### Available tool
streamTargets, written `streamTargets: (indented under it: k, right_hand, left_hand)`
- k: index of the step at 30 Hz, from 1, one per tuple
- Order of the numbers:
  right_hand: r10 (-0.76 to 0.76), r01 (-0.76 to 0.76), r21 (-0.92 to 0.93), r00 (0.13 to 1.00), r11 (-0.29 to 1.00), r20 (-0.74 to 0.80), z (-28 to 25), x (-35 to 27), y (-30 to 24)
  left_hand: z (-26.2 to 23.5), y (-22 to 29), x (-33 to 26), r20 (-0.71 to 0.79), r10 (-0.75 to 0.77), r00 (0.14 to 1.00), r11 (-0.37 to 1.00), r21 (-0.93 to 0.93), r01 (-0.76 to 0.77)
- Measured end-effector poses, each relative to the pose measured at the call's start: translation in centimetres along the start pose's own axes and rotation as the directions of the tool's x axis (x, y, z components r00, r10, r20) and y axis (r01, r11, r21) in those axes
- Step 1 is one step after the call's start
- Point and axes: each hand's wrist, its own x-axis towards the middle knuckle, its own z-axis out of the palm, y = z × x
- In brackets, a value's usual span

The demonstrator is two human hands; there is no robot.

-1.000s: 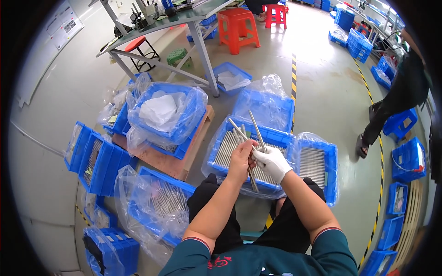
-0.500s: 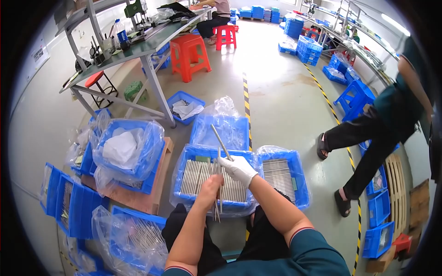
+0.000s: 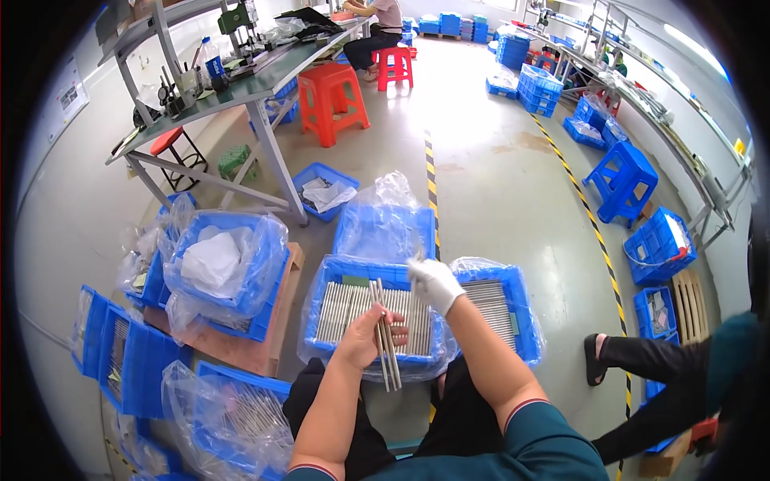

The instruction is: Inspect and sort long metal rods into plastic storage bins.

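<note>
Far left: upright blue crates point(image 3: 103, 341) stand on the floor, and a bag-lined crate point(image 3: 220, 268) holding white bundles rests on a wooden pallet point(image 3: 269, 341). Near left: another bagged crate point(image 3: 228, 409) holds thin metal rods.

Centre: a blue tray point(image 3: 365, 317), lined with clear plastic, lies just ahead of the person's knees and is filled with rows of metal rods. The left hand point(image 3: 365, 337), bare, is clenched around a small bundle of rods point(image 3: 385, 337). The bundle passes through the fist, its far ends rising above the fingers over the tray, its near ends pointing toward the lap.

Right of it, the right hand point(image 3: 435, 282), in a white glove, hovers over the tray's far right corner, apart from the bundle. The fingers are blurred; whether it grips anything cannot be told.

Right: a second tray of rods point(image 3: 501, 309) sits touching the first. Far right: another person's sandalled foot point(image 3: 595, 357) and dark trouser leg on the floor.
</note>
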Motion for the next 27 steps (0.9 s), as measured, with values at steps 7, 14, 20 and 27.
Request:
streamTargets:
  k: [7, 14, 20, 27]
  right_hand:
    - [0.097, 0.070, -0.556, 0.960, 0.828, 0.264, 4.8, -3.3, -3.5]
    - [0.040, 0.052, -0.528, 0.986, 0.848, 0.160, 4.5, -2.2, -2.6]
    - [0.053, 0.079, -0.459, 0.962, 0.885, 0.268, 3.4, -5.2, -2.3]
    - [0.204, -0.084, -0.317, 0.907, 0.945, 0.368, 3.8, -7.2, -4.7]
  left_hand:
    - [-1.5, 0.3, -0.5, 0.075, 0.013, 0.997, 1.000, -0.024, -0.011]
    - [-1.5, 1.3, 0.4, -0.155, 0.169, 0.973, 0.971, -0.146, -0.191]
    - [-2.9, 3.3, -0.2, -0.431, 0.365, 0.825, 0.877, -0.139, -0.460]
    - [-2.7, 3.9, -0.3, -0.432, 0.420, 0.798, 0.801, -0.236, -0.550]
